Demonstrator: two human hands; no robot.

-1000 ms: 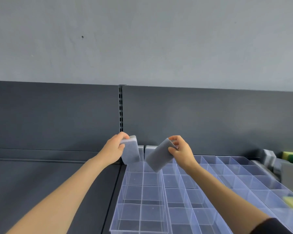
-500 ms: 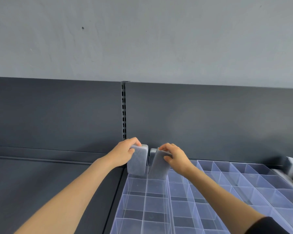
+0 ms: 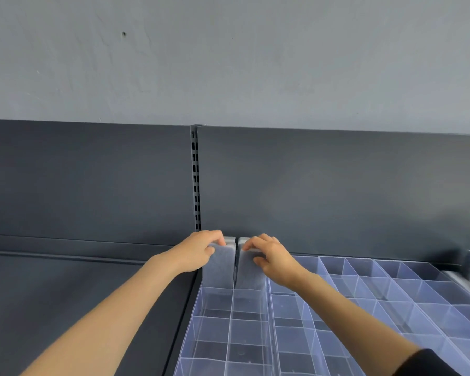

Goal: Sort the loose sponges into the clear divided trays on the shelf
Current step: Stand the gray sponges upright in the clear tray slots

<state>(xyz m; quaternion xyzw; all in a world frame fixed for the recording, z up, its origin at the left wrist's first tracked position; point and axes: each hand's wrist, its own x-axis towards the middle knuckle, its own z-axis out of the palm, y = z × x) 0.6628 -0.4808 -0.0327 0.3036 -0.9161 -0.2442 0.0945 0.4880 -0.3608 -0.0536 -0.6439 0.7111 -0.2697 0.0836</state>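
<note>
At the tray's (image 3: pixel 229 316) twelve o'clock, our left hand (image 3: pixel 198 253) and right hand (image 3: pixel 273 257) pinch sponges (image 3: pixel 218 268) upright, seemingly to fit the narrow cells.

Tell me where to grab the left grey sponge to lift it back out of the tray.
Pinch its top edge from above. The left grey sponge stands upright in a rear cell of the clear tray, so only that edge clears the walls; the left hand grips there.

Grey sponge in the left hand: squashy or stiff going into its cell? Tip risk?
The left sponge is probably light and squashy: the left hand holds it by fingertips. Matte foam face, so likely grippy. On edge in the clear tray, it could tip, though the right sponge beside it may brace it.
</note>
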